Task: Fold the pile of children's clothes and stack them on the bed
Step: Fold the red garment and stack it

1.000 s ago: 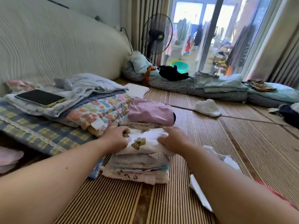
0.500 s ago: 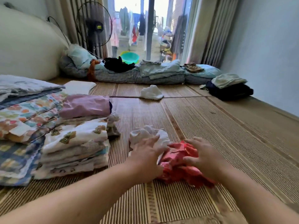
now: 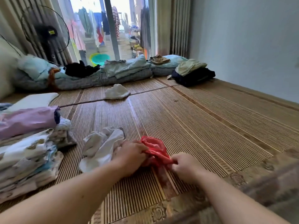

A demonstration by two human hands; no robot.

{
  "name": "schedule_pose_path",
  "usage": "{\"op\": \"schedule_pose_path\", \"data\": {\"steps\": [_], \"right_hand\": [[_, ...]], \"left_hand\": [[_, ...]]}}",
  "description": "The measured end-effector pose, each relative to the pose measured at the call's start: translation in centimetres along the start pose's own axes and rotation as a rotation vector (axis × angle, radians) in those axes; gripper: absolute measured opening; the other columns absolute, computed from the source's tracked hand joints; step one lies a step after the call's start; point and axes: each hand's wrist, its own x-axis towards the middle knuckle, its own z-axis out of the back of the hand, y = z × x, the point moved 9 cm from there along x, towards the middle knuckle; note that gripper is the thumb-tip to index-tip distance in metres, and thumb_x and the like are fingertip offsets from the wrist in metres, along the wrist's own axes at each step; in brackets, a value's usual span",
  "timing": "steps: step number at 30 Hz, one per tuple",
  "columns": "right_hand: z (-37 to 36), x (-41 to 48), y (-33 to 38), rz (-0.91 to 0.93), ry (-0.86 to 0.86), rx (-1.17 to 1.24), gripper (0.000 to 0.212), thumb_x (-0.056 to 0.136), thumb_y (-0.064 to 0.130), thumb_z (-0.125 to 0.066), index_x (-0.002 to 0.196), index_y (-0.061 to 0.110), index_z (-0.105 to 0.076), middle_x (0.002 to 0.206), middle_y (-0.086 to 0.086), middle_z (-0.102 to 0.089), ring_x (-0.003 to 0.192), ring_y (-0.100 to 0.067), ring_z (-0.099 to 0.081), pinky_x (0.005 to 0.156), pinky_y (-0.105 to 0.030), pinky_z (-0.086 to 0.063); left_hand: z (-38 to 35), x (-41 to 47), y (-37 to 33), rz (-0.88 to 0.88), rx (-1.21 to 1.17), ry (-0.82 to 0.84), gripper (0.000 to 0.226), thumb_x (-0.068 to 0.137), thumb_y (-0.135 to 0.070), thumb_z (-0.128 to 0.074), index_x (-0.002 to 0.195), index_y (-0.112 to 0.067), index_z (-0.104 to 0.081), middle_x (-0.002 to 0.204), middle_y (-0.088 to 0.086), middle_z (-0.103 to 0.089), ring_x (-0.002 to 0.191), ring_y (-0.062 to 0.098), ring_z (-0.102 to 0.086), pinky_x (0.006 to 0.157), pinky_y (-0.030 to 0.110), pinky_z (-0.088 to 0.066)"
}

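Note:
A crumpled red garment [image 3: 154, 148] lies on the bamboo mat [image 3: 194, 126] of the bed, low in the middle. My left hand [image 3: 131, 156] grips its left side with curled fingers. My right hand [image 3: 186, 167] pinches its near right end. Touching the red garment's left side is a crumpled white garment [image 3: 100, 146], loose on the mat. A stack of folded children's clothes [image 3: 30, 159] stands at the left, topped by a white printed piece, with a folded lilac piece [image 3: 27, 120] behind it.
A small white cloth [image 3: 116, 93] lies further back on the mat. Rolled bedding [image 3: 90, 78] and pale blue folded covers [image 3: 127, 67] line the far edge below the window. A dark pile with a pale top [image 3: 192, 73] sits at the back right. A wall runs along the right.
My hands left the folded stack, moved right to the red garment and closed on it. The view swung right; the red garment is now bunched between both hands.

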Motion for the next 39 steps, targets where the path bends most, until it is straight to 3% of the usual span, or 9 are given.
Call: {"op": "schedule_pose_path", "data": {"steps": [2, 5, 7, 18, 21, 24, 30, 34, 39], "right_hand": [[3.7, -1.0, 0.1, 0.017, -0.091, 0.347, 0.021, 0.090, 0.028, -0.058, 0.077, 0.012, -0.064, 0.063, 0.003, -0.054, 0.056, -0.010, -0.046, 0.055, -0.030, -0.038], [9.8, -3.0, 1.2, 0.075, -0.289, 0.776, 0.019, 0.089, 0.018, -0.058, 0.072, 0.012, -0.061, 0.065, 0.001, -0.057, 0.066, -0.013, -0.052, 0.065, -0.031, -0.041], [13.0, -3.9, 2.4, 0.104, -0.332, 0.973, 0.019, 0.088, 0.016, -0.059, 0.069, 0.017, -0.057, 0.061, 0.000, -0.055, 0.058, -0.015, -0.053, 0.055, -0.028, -0.043], [27.9, -9.2, 7.9, 0.086, -0.466, 0.798, 0.009, 0.091, 0.018, -0.062, 0.086, 0.011, -0.059, 0.057, -0.002, -0.049, 0.042, -0.012, -0.041, 0.042, -0.023, -0.037], [27.9, -10.2, 10.3, 0.101, -0.367, 0.988, 0.004, 0.094, 0.011, -0.057, 0.092, 0.010, -0.060, 0.058, -0.003, -0.058, 0.041, -0.008, -0.051, 0.040, -0.017, -0.046], [27.3, -10.5, 13.8, 0.157, -0.288, 1.060, 0.011, 0.094, 0.003, -0.053, 0.100, 0.009, -0.061, 0.071, -0.010, -0.064, 0.047, -0.013, -0.061, 0.049, -0.026, -0.056], [27.0, -10.4, 18.8, 0.217, -0.325, 0.944, 0.018, 0.094, -0.004, -0.050, 0.095, 0.012, -0.059, 0.078, -0.011, -0.062, 0.063, -0.020, -0.064, 0.052, -0.032, -0.057], [27.7, -10.7, 20.1, 0.230, -0.392, 0.896, 0.020, 0.092, -0.005, -0.054, 0.091, 0.013, -0.061, 0.086, -0.013, -0.062, 0.069, -0.023, -0.063, 0.051, -0.030, -0.057], [29.0, -11.6, 19.8, 0.239, -0.427, 0.891, 0.018, 0.089, -0.003, -0.059, 0.094, 0.014, -0.063, 0.087, -0.014, -0.064, 0.068, -0.022, -0.064, 0.045, -0.027, -0.053]], "left_hand": [[2.3, 0.2, -1.7, -0.019, -0.206, 0.030, 0.021, 0.092, -0.031, -0.057, 0.082, -0.041, -0.072, 0.087, -0.005, -0.074, 0.077, 0.015, -0.067, 0.072, 0.034, -0.054], [6.8, 0.3, -3.7, 0.011, -0.567, -0.001, 0.024, 0.097, -0.011, -0.054, 0.084, -0.019, -0.072, 0.077, 0.008, -0.072, 0.065, 0.020, -0.060, 0.058, 0.026, -0.046], [10.5, 0.1, -4.9, -0.029, -0.581, -0.083, 0.029, 0.098, -0.008, -0.050, 0.075, -0.014, -0.067, 0.058, -0.006, -0.064, 0.053, 0.007, -0.054, 0.052, 0.016, -0.041], [22.9, -3.3, -3.7, 0.067, -0.464, -0.381, 0.035, 0.084, 0.008, -0.049, 0.073, -0.019, -0.069, 0.046, -0.009, -0.059, 0.050, 0.010, -0.055, 0.034, 0.011, -0.033], [22.0, -3.8, -3.1, 0.121, -0.244, -0.293, 0.030, 0.081, 0.007, -0.053, 0.079, -0.017, -0.072, 0.043, -0.008, -0.055, 0.040, 0.008, -0.046, 0.032, 0.013, -0.029], [20.3, -4.4, -5.1, 0.044, -0.149, -0.236, 0.025, 0.084, -0.002, -0.061, 0.099, -0.018, -0.073, 0.073, 0.002, -0.067, 0.046, 0.010, -0.047, 0.038, 0.013, -0.034], [13.4, -8.1, -12.4, -0.011, -0.467, 0.114, 0.038, 0.084, -0.059, -0.059, 0.095, -0.023, -0.066, 0.098, -0.001, -0.071, 0.077, 0.014, -0.068, 0.056, 0.021, -0.042], [5.8, -10.7, -15.3, 0.170, -0.834, 0.531, 0.054, 0.083, -0.072, -0.047, 0.091, -0.020, -0.061, 0.085, -0.001, -0.066, 0.069, 0.016, -0.062, 0.063, 0.024, -0.039], [2.0, -9.3, -16.5, 0.278, -1.113, 0.427, 0.023, 0.086, -0.042, -0.057, 0.076, -0.021, -0.059, 0.061, -0.005, -0.056, 0.052, 0.011, -0.052, 0.057, 0.019, -0.038]]}}
